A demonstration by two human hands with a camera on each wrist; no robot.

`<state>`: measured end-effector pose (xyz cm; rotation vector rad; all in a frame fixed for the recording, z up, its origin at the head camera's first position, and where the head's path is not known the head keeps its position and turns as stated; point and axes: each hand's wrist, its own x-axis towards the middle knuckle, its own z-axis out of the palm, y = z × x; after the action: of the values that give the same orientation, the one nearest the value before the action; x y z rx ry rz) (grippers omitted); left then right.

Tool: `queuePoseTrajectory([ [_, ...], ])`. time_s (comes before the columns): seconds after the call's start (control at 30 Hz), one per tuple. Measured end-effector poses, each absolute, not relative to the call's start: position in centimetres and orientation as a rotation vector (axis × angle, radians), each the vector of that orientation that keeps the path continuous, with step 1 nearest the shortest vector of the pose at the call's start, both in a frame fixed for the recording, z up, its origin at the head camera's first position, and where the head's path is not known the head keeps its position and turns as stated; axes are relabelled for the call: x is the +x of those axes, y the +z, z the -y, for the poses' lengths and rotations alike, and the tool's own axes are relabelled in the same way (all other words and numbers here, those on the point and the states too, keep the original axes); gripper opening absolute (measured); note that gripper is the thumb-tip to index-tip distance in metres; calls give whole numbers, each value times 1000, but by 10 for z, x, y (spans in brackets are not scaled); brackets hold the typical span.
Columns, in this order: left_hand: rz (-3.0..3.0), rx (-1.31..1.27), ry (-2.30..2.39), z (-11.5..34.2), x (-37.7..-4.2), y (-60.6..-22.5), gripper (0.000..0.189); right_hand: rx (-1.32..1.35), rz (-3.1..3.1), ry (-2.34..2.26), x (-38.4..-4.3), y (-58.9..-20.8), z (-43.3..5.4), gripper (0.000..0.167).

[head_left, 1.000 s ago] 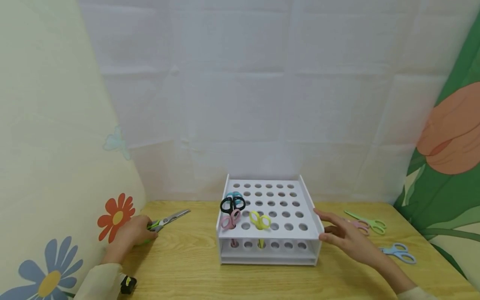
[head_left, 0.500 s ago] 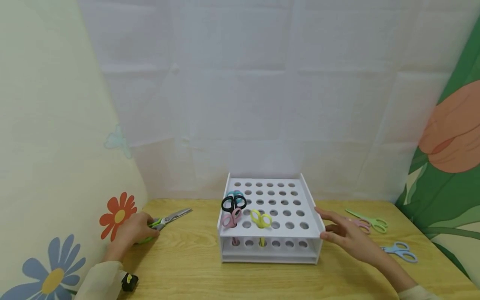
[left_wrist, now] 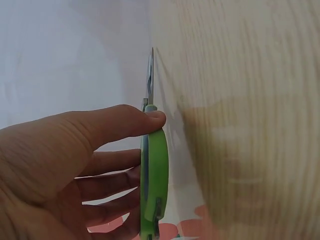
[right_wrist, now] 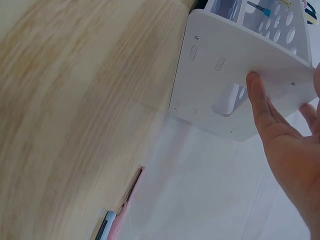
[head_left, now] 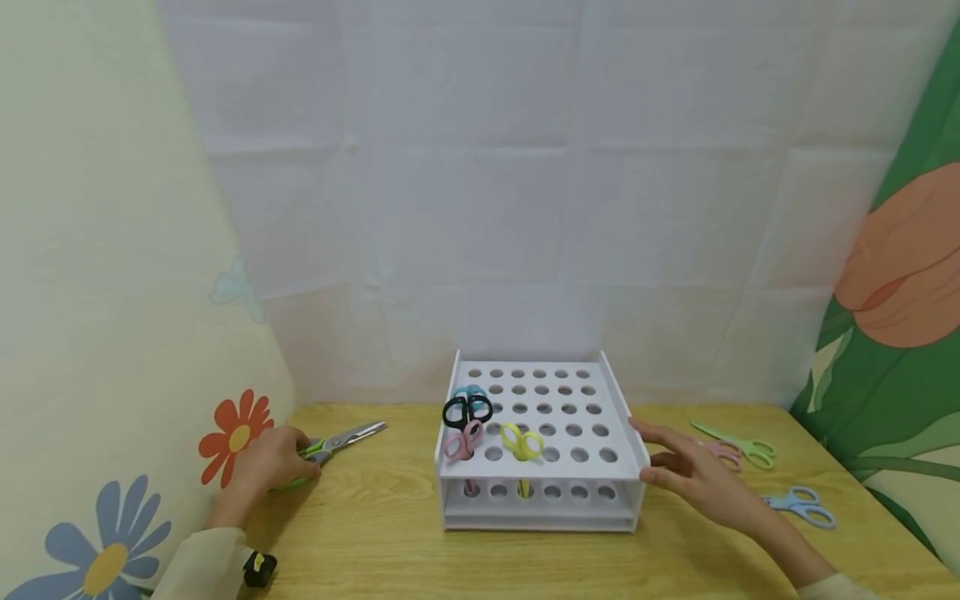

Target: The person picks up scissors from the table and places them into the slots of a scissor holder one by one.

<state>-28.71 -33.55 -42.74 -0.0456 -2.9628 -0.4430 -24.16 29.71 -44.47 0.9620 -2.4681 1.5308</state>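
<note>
Over at the left of the head view, my left hand [head_left: 270,460] pinches green-and-grey scissors [head_left: 347,437]. The left wrist view has the thumb pressed on the green handle [left_wrist: 159,170], fingers behind it, blades pointing away. A white rack [head_left: 621,410] with rows of round holes stands mid-table. My right hand [head_left: 693,473] touches its right side; the right wrist view shows fairly straight fingers against the side panel [right_wrist: 220,90]. Upright in the rack's left part are scissors with teal [head_left: 469,390], black [head_left: 454,413], pink [head_left: 455,445] and yellow handles [head_left: 531,443].
Right of the rack, green scissors [head_left: 759,454], pink scissors [head_left: 724,452] and light blue scissors [head_left: 808,508] lie on the wooden table [head_left: 360,533]. White cloth [head_left: 510,208] hangs behind, and flower-patterned cloths border both sides.
Both hands keep their places on the scissors and the rack. The whole head view shifts only slightly.
</note>
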Motion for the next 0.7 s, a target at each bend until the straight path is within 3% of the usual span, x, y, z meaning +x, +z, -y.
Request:
queuePoseTrajectory([
  [0.7,2692,-120,-360,328,-289,-419,36,970,2456,1538,-241,-445,-297,61],
])
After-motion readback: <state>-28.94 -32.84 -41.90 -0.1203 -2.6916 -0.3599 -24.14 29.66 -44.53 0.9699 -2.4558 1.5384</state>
